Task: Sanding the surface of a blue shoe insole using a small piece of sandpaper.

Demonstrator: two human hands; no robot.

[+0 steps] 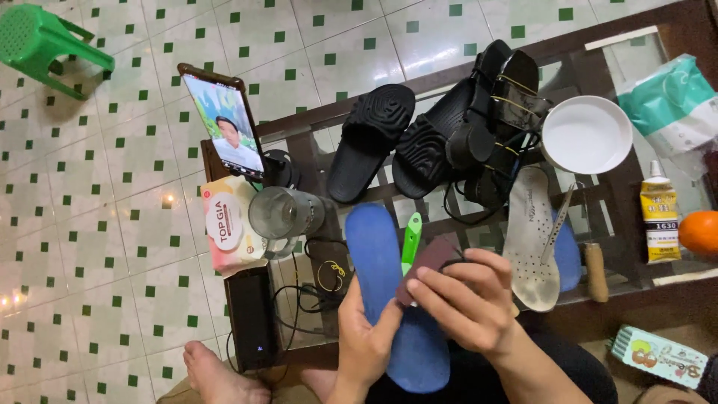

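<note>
Two hands work on a blue shoe insole.

The blue insole (pixel 389 299) lies near the person, over the glass table (pixel 598 52) edge. The left hand (pixel 366 337) grips its side. The right hand (pixel 467 295) pinches a small brown sanding sheet (pixel 422 265) against it. A green knife (pixel 410 239) lies just beside it. Black sandals (pixel 449 127) sit farther away, a white bowl (pixel 587 135) to the right.

Insole (pixel 389 284) on table (pixel 598 314), slippers (pixel 404 138) behind, glass mug (pixel 283 213) left, bowl (pixel 586 135) right
</note>
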